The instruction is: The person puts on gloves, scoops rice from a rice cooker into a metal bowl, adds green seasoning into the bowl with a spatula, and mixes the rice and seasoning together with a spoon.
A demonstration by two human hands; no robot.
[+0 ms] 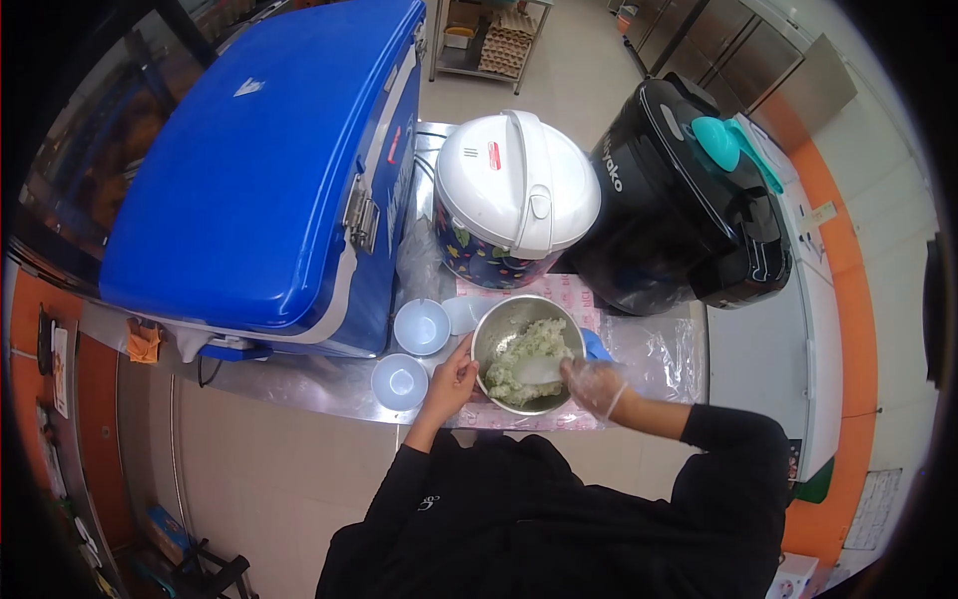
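Note:
A round metal bowl holds pale green-and-white rice-like food at the table's front edge. My left hand, bare, grips the bowl's left rim. In a clear plastic glove, my right hand holds a translucent white paddle whose blade lies in the food. Two small light-blue bowls stand left of the metal bowl. Something blue shows behind the bowl's right side, partly hidden.
Behind the bowl stands a white-lidded rice cooker. A large blue cooler box fills the left. At the right is a black appliance with a turquoise scoop on top. Clear plastic covers the table's right part.

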